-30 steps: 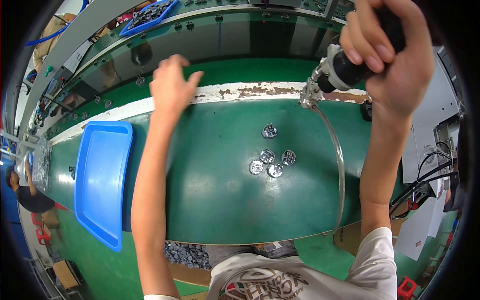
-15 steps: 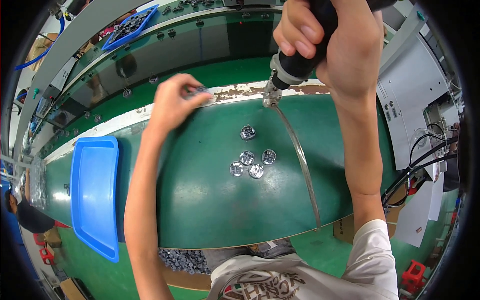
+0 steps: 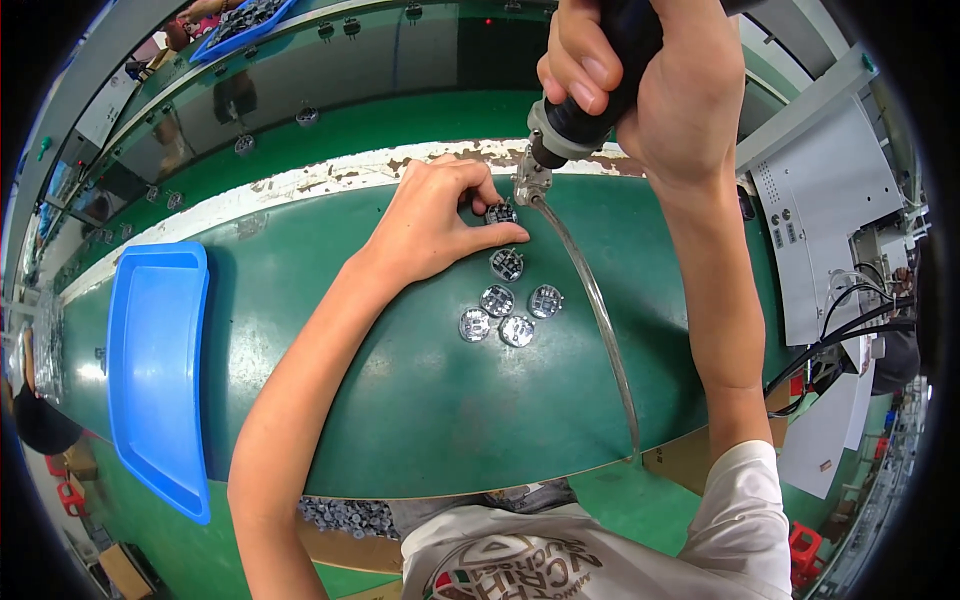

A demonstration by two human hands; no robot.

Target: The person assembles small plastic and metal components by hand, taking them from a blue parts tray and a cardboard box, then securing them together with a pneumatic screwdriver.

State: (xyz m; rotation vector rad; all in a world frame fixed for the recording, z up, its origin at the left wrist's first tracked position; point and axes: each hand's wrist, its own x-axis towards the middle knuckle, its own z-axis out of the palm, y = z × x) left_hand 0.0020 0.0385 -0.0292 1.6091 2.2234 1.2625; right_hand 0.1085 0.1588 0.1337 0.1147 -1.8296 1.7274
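My left hand (image 3: 435, 218) rests on the green belt (image 3: 400, 400) and pinches a small round grey part (image 3: 501, 212) between thumb and fingers. My right hand (image 3: 650, 80) grips a black powered screwdriver (image 3: 590, 90) upright, its metal tip (image 3: 527, 185) just right of that part. A clear hose (image 3: 600, 330) trails from the tool toward me. Several more round metal parts (image 3: 505, 305) lie in a cluster on the belt, just below my left hand.
A blue plastic tray (image 3: 155, 370) lies on the belt at the left. A grey control box (image 3: 830, 220) with cables stands at the right. A heap of small grey parts (image 3: 345, 515) sits at the belt's near edge. Another blue tray (image 3: 240, 20) of parts is far back.
My left hand came down from the belt's far edge and set a round part above the cluster. My right hand brought the screwdriver left and down beside it.
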